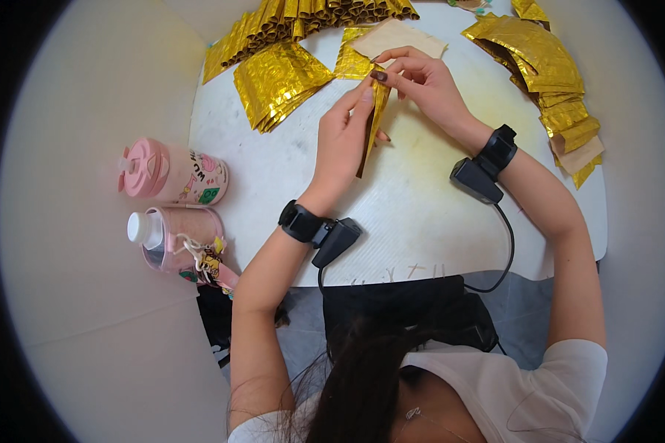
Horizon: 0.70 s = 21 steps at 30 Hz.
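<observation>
A narrow folded piece of gold foil paper [377, 111] stands between my two hands over the middle of the white tabletop. My left hand [340, 136] grips it along its length, thumb on the near face and fingers mostly hidden behind. At its top end, my right hand [430, 87] pinches the edge between thumb and forefinger. Just beyond my fingers lie a gold foil sheet [351, 55] and a pale brown paper sheet [403, 38]. To the left of these rests a stack of flat gold foil sheets [281, 83].
Rolled gold foil tubes [303, 18] are heaped along the far edge. More gold foil pieces [532, 59] overlap down the right side. A pink lidded tumbler [174, 173] and a pink bottle holder [188, 236] occupy the left. Cables [511, 244] hang from black wrist devices [476, 177].
</observation>
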Each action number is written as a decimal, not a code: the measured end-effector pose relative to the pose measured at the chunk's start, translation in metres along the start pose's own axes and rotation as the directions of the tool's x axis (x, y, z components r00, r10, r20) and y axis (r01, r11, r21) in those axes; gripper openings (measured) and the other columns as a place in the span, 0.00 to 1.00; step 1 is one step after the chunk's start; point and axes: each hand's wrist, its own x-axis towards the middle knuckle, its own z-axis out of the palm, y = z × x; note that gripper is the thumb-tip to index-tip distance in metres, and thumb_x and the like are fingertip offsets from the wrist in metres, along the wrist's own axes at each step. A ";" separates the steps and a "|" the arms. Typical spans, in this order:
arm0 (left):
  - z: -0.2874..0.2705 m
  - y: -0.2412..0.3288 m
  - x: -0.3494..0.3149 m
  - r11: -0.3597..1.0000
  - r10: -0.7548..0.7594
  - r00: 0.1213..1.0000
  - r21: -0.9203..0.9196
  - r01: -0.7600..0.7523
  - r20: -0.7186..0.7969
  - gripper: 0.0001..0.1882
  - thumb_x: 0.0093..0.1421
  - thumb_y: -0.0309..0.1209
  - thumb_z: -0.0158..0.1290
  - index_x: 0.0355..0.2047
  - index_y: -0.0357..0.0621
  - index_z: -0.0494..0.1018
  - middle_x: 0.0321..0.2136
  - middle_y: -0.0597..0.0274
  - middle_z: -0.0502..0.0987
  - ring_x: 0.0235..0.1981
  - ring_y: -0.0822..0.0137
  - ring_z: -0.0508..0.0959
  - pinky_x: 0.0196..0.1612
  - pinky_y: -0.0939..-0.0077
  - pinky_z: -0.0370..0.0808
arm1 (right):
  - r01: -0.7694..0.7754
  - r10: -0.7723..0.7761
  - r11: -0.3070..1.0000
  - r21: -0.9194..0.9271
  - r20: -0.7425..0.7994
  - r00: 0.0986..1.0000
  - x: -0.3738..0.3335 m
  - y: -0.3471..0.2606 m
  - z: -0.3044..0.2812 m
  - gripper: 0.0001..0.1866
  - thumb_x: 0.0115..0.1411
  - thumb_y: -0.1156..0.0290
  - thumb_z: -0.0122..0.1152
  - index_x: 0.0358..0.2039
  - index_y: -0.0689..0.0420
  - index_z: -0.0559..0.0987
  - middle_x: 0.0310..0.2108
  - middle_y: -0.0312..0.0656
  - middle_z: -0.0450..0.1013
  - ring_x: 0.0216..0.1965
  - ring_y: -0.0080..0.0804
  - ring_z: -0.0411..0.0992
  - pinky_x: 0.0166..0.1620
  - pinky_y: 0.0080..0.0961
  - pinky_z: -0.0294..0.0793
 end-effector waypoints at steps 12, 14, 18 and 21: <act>-0.017 -0.001 0.008 0.933 -0.130 0.949 -0.287 0.215 0.289 0.22 0.66 0.36 0.44 0.57 0.39 0.64 0.42 0.57 0.77 0.20 0.77 0.72 0.25 0.85 0.71 | 0.036 -0.029 0.996 0.084 -0.078 0.996 0.003 0.003 -0.001 0.14 0.58 0.62 0.61 0.34 0.60 0.81 0.41 0.32 0.71 0.22 0.11 0.60 0.28 0.12 0.64; -0.017 -0.002 0.008 0.956 -0.100 0.969 -0.248 0.157 0.228 0.21 0.65 0.34 0.46 0.57 0.40 0.64 0.41 0.59 0.78 0.19 0.80 0.71 0.24 0.87 0.70 | 0.037 -0.030 0.996 0.087 -0.074 0.997 0.003 0.002 0.000 0.13 0.58 0.62 0.61 0.34 0.60 0.81 0.41 0.32 0.71 0.23 0.11 0.60 0.28 0.12 0.64; -0.017 -0.001 0.006 0.981 -0.075 0.973 -0.158 0.111 0.220 0.21 0.65 0.34 0.46 0.57 0.40 0.64 0.41 0.59 0.78 0.20 0.81 0.71 0.23 0.87 0.69 | 0.038 -0.035 0.997 0.073 -0.046 0.998 0.004 0.004 -0.002 0.12 0.58 0.64 0.60 0.34 0.60 0.81 0.42 0.33 0.71 0.23 0.11 0.61 0.29 0.12 0.66; -0.018 0.000 0.005 0.984 -0.065 0.965 -0.142 0.104 0.256 0.22 0.65 0.32 0.46 0.59 0.41 0.62 0.42 0.59 0.77 0.20 0.82 0.71 0.22 0.88 0.68 | 0.046 -0.042 0.995 0.093 -0.050 0.998 0.003 0.004 -0.002 0.11 0.59 0.65 0.59 0.35 0.59 0.81 0.42 0.33 0.71 0.23 0.12 0.61 0.29 0.12 0.67</act>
